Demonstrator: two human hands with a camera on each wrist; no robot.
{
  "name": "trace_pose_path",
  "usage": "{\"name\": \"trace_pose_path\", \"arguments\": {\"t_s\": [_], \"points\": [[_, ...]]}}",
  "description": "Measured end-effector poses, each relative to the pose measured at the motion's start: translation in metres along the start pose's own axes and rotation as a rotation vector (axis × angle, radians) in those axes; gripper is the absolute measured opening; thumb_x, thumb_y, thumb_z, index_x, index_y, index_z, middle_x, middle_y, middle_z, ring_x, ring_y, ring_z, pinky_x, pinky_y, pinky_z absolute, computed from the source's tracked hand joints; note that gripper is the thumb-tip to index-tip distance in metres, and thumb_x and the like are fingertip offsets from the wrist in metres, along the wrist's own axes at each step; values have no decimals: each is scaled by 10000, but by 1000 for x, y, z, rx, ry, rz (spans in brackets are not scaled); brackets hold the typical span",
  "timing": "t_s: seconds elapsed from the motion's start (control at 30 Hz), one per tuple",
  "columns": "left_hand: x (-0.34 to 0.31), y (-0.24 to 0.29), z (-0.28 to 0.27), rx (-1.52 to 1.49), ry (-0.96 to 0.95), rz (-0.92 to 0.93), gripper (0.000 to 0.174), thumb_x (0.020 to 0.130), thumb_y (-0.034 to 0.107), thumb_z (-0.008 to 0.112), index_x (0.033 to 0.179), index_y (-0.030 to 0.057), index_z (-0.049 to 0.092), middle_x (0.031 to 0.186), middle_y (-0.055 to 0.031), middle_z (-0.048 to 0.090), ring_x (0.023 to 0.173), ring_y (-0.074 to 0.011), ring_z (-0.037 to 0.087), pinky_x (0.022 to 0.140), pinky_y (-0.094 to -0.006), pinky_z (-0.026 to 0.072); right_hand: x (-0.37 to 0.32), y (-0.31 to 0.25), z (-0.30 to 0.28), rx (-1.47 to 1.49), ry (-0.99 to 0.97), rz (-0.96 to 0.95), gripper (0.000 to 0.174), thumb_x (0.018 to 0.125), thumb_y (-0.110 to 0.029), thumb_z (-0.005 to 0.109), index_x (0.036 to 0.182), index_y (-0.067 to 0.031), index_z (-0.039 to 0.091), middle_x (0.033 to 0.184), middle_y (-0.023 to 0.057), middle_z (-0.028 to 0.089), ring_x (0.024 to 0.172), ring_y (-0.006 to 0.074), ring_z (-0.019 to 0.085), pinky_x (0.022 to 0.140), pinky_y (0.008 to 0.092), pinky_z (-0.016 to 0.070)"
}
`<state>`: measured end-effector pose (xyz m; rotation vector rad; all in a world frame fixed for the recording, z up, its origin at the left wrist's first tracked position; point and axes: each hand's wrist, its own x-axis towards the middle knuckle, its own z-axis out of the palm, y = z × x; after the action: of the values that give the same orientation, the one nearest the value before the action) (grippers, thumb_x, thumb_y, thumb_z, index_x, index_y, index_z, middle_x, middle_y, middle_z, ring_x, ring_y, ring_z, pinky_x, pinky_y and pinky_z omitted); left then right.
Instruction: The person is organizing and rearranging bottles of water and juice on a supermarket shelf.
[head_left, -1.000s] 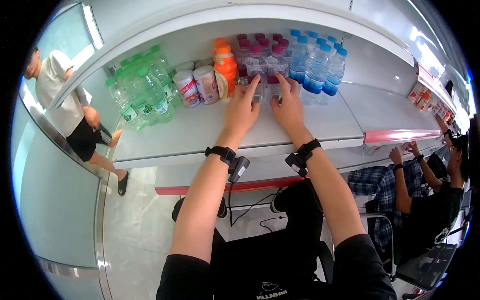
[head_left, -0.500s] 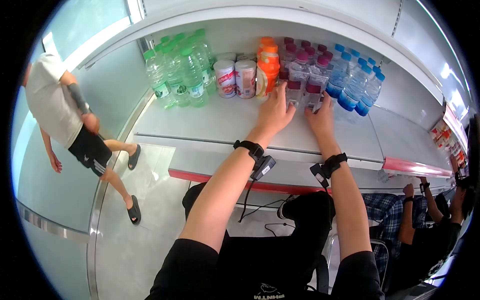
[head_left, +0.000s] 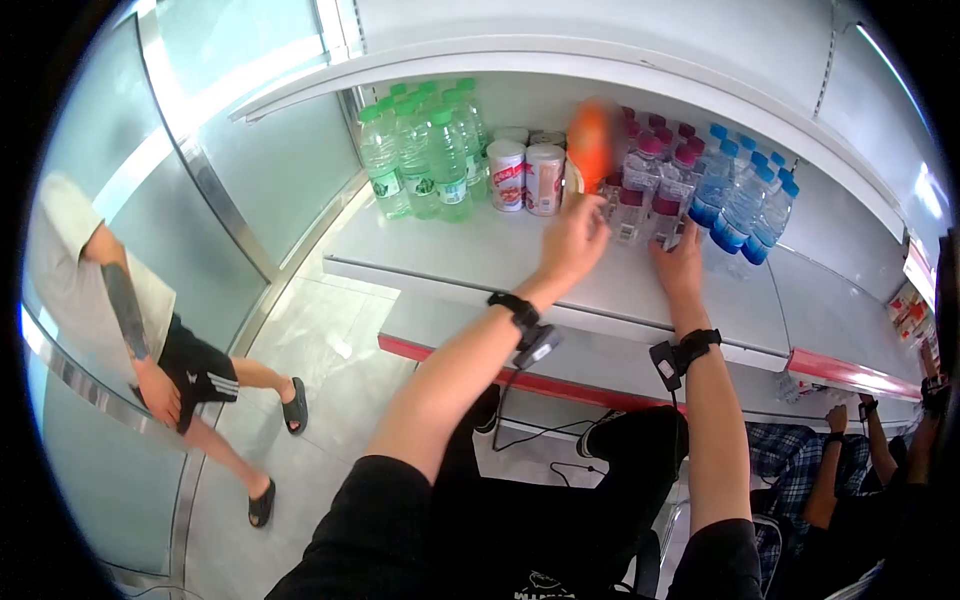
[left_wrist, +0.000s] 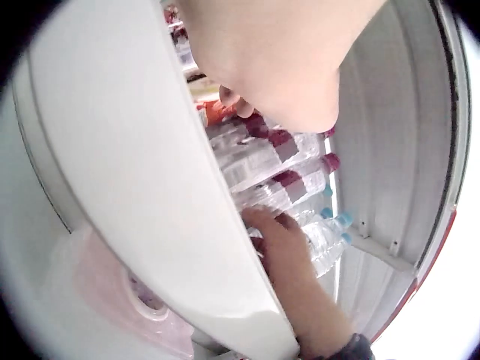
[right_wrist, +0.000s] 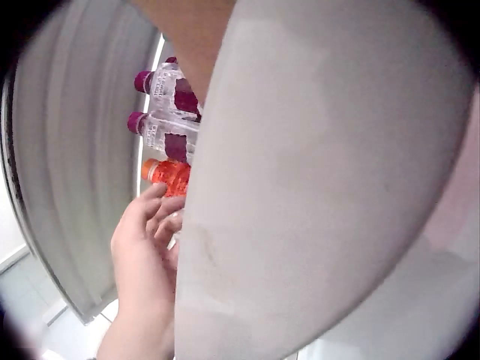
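Note:
In the head view my left hand (head_left: pixel 575 245) has moved up to the foot of an orange juice bottle (head_left: pixel 588 150), which looks blurred. Its fingers are bent at the bottle's lower front; the right wrist view also shows them beside the orange bottle (right_wrist: pixel 171 178). My right hand (head_left: pixel 680 268) holds the base of a clear bottle with a purple cap and label (head_left: pixel 670 190), thumb on one side and index finger on the other. From the left wrist view, the right hand (left_wrist: pixel 289 251) sits at the bottom of these purple-capped bottles (left_wrist: pixel 281 187).
Green-capped bottles (head_left: pixel 445 165) and cans (head_left: pixel 507 175) stand to the left, blue-capped bottles (head_left: pixel 745 215) to the right. A shelf (head_left: pixel 640 70) hangs overhead. A person in sandals (head_left: pixel 150 300) is at the left, and a seated person (head_left: pixel 825 490) at the far right.
My left hand has left the purple-capped bottles and gone left to the orange bottle. The right hand stays at the purple-capped bottle. The head view has turned left.

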<state>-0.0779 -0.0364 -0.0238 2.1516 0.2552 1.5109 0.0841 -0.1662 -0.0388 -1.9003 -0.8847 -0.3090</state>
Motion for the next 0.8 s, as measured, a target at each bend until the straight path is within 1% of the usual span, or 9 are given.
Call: {"name": "trace_pose_path", "arguments": {"t_s": [0.03, 0.1, 0.17, 0.23, 0.27, 0.37, 0.43, 0.57, 0.8], "points": [[0, 0, -14, -51, 26, -33, 267, 835, 79, 635, 1097, 68, 583, 899, -56, 614, 743, -183, 622, 654, -337, 512, -1, -2, -1, 2, 5, 8, 723, 740, -160, 756, 1356, -44, 395, 1293, 241, 505, 1176, 425, 532, 950, 467, 474], [5, -22, -43, 97, 155, 28, 283, 812, 91, 644, 1082, 59, 565, 958, -97, 604, 866, -267, 623, 762, -389, 507, -3, -3, -3, -16, 19, -64, 723, 745, -168, 756, 1358, -44, 393, 1301, 233, 505, 1181, 412, 537, 958, 456, 476], [12, -34, -80, 213, 325, -5, 373, 802, 113, 678, 1141, 46, 538, 1071, -135, 562, 987, -311, 571, 844, -416, 479, -4, -1, -1, -38, 27, -52, 723, 746, -169, 758, 1358, -43, 394, 1303, 230, 506, 1177, 408, 542, 958, 453, 478], [20, -53, -107, 462, 514, -21, 521, 783, 160, 730, 1223, 22, 487, 1162, -178, 510, 1094, -362, 505, 907, -451, 444, -2, 1, 1, -58, 40, -47, 722, 747, -170, 759, 1357, -42, 394, 1306, 227, 507, 1174, 403, 547, 958, 450, 481], [24, -65, -117, 462, 509, -16, 521, 783, 160, 730, 1223, 22, 487, 1162, -178, 510, 1094, -362, 505, 907, -451, 444, -1, 2, 2, -55, 40, -51, 723, 747, -169, 761, 1358, -40, 396, 1305, 224, 508, 1170, 400, 550, 956, 450, 482], [26, -91, -135, 623, 519, -109, 645, 762, 211, 770, 1280, 8, 444, 1209, -202, 481, 1148, -399, 467, 941, -488, 427, -2, 2, 0, -39, 30, -42, 728, 740, -167, 766, 1355, -38, 399, 1299, 219, 512, 1160, 397, 556, 951, 451, 485], [26, -97, -140, 615, 318, -236, 677, 741, 235, 790, 1274, -2, 447, 1218, -202, 485, 1154, -417, 472, 939, -502, 440, -2, 2, -1, -28, 20, -30, 731, 734, -166, 769, 1353, -37, 401, 1294, 218, 514, 1154, 396, 559, 950, 452, 485], [11, -103, -135, 681, 305, -238, 662, 731, 236, 796, 1248, -3, 458, 1215, -211, 498, 1150, -434, 481, 930, -507, 453, 2, 8, 5, -14, 37, -37, 748, 716, -171, 774, 1352, -36, 403, 1286, 220, 509, 1165, 392, 548, 958, 453, 479], [5, -103, -152, 568, 355, -275, 595, 707, 218, 792, 1153, -32, 488, 1137, -229, 537, 1103, -435, 512, 917, -491, 455, 1, 5, 4, -3, 34, -20, 728, 718, -164, 753, 1345, -35, 407, 1262, 223, 508, 1149, 396, 537, 961, 454, 471]]}}
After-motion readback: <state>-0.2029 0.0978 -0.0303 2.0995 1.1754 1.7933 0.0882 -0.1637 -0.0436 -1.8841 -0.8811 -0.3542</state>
